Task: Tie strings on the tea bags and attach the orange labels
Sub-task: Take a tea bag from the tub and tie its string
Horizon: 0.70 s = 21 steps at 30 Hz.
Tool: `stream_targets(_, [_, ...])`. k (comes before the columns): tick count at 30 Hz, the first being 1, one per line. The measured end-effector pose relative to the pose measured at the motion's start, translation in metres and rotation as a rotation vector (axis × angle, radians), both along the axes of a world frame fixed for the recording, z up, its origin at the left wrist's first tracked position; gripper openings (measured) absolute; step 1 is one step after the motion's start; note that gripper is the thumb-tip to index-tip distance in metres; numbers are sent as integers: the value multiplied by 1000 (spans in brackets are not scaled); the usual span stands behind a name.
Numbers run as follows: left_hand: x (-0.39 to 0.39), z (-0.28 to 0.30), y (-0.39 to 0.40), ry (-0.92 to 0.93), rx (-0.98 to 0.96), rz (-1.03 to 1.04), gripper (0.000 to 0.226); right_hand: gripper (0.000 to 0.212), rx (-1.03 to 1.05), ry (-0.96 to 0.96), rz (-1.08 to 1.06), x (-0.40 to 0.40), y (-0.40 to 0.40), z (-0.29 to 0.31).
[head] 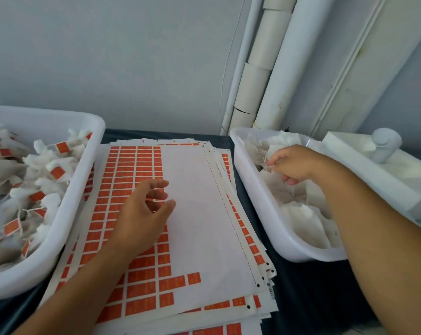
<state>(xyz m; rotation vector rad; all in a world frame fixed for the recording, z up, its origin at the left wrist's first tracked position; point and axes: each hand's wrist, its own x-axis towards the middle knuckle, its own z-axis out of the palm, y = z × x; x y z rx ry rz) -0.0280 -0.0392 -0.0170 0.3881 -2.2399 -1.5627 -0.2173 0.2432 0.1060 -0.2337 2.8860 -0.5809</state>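
A stack of sheets with orange labels lies in the middle; the top sheet's right half is bare backing paper. My left hand hovers over the sheet with loosely curled fingers and holds nothing. My right hand reaches into the white tub on the right and pinches a thin string among unlabelled white tea bags. The white tub on the left holds several tea bags with strings and orange labels.
A dark cloth covers the table. A white foam block with a small white bottle stands at the far right. White pipes run up the wall behind.
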Motion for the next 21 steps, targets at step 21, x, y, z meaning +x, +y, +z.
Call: stream_targets(21, [4, 7, 2, 23, 33, 16, 34, 6, 162, 519, 26, 34, -28, 87])
